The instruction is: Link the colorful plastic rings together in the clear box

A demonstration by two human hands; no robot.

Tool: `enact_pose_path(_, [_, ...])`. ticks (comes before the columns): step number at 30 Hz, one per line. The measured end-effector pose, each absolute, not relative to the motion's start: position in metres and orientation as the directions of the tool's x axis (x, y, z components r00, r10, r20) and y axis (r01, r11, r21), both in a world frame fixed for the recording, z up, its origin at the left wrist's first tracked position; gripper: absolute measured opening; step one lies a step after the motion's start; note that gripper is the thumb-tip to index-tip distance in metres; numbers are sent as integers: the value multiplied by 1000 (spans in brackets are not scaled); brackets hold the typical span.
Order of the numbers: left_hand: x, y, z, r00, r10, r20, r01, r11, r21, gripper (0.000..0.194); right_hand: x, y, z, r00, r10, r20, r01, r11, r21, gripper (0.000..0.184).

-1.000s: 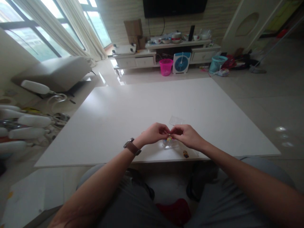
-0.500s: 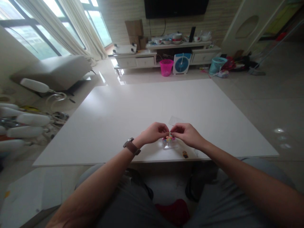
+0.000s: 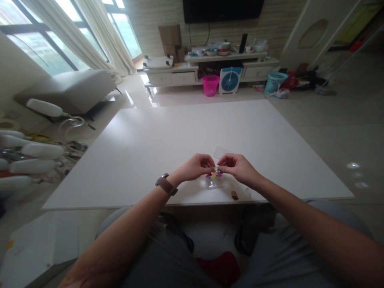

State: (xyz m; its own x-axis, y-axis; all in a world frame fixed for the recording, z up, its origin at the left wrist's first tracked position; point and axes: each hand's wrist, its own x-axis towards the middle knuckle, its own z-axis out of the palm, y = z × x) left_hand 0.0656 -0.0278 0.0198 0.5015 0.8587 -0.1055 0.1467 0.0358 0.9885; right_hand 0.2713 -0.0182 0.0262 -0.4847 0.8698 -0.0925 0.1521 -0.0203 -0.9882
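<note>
Close to the near edge of the white table (image 3: 156, 132), my left hand (image 3: 198, 166) and my right hand (image 3: 237, 168) meet almost fingertip to fingertip. Both pinch a thin, pale, loop-like strand (image 3: 215, 168), too small to make out fully. Right below the fingers are small multicoloured beads (image 3: 214, 175), at the top of a clear plastic box (image 3: 213, 184); whether any hang from the strand I cannot tell. A flat clear lid-like sheet (image 3: 221, 152) lies behind my fingers. Nearer me lies a small yellow-and-dark figure (image 3: 234, 195), beside a small transparent piece (image 3: 248, 193).
Past the table stand a pink basket (image 3: 210, 85), a blue-and-white fan (image 3: 230, 80) and a light-blue basket (image 3: 274, 82), along a low white cabinet (image 3: 184, 78). Several white padded pieces (image 3: 42, 150) are at the left. My legs are under the table's near edge.
My right fingertips have shifted slightly right, so the gap between both hands is a little wider. More of the pale strand and the beads shows. The box and small figure stay put.
</note>
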Motion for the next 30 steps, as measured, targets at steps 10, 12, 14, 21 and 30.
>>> enact_pose_path(10, [58, -23, 11, 427, 892, -150, 328, 2, 945, 13, 276, -14, 26, -490, 872, 3, 370, 212, -904, 17])
enact_pose_path(12, [55, -21, 9, 390, 909, -148, 379, -12, 925, 16, 278, -16, 26, -561, 828, 13, 522, 366, -770, 9])
enact_pose_path(14, [53, -20, 8, 366, 919, -146, 421, -24, 907, 17, 279, -19, 25, -631, 775, -31, 613, 473, -633, 9])
enact_pose_path(21, [55, -20, 7, 389, 911, -137, 447, -57, 893, 18, 274, -27, 18, -678, 716, -168, 723, 608, -328, 13])
enact_pose_path(30, [57, -23, 13, 411, 903, -125, 443, -78, 893, 15, 271, -30, 9, -726, 640, -252, 681, 719, -135, 20])
